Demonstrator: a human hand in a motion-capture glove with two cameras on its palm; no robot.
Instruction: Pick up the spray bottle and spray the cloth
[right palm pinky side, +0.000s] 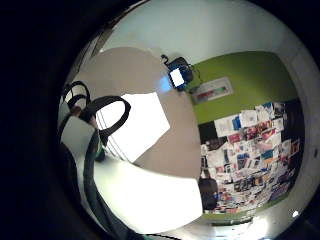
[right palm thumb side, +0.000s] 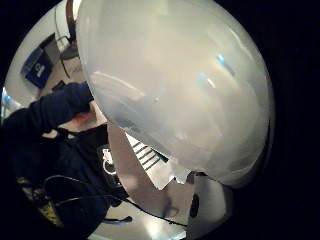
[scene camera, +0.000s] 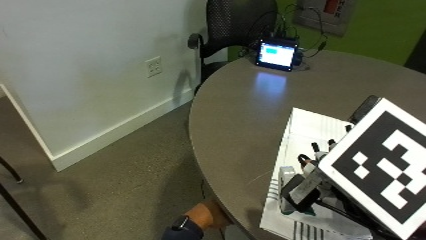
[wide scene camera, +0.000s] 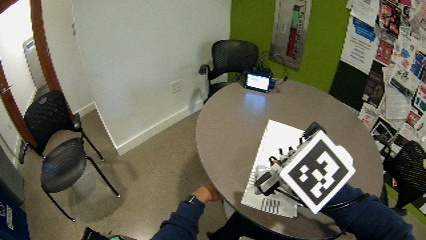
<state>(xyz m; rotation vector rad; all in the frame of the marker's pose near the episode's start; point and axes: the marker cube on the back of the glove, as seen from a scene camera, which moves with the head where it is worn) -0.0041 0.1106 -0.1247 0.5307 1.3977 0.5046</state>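
A person's gloved right hand (scene camera: 319, 172) hovered low over a white cloth (scene camera: 313, 135) spread on the round tabletop (scene camera: 246, 105), its fingers curled around a spray bottle (scene camera: 287, 187) whose pale body showed just beneath the palm in the outside view. The hand was held palm-down near the tabletop's near edge, with the fingertips (scene camera: 315, 147) pointing across the cloth towards the far side. In the thumb-side palm view the translucent bottle (right palm thumb side: 175, 85) filled most of the frame, close against the palm, with the striped end of the cloth (right palm thumb side: 150, 157) visible below it. The little-finger-side view looked out across the cloth (right palm pinky side: 145, 120) and the grey tabletop (right palm pinky side: 175, 145) towards a small lit screen (right palm pinky side: 177, 76) at the far rim.

The person's bare left hand (scene camera: 203, 217) hung below the tabletop's edge, away from the cloth. The cloth (wide scene camera: 279, 150) lay on the side of the tabletop nearest the person, its striped end close to the rim; a broad stretch of bare tabletop ran from it to the small screen (scene camera: 275, 54). A black mesh chair (wide scene camera: 229, 57) stood behind the screen beside a green wall (wide scene camera: 333, 35), and two more black chairs (wide scene camera: 56, 145) stood well apart near a white wall.
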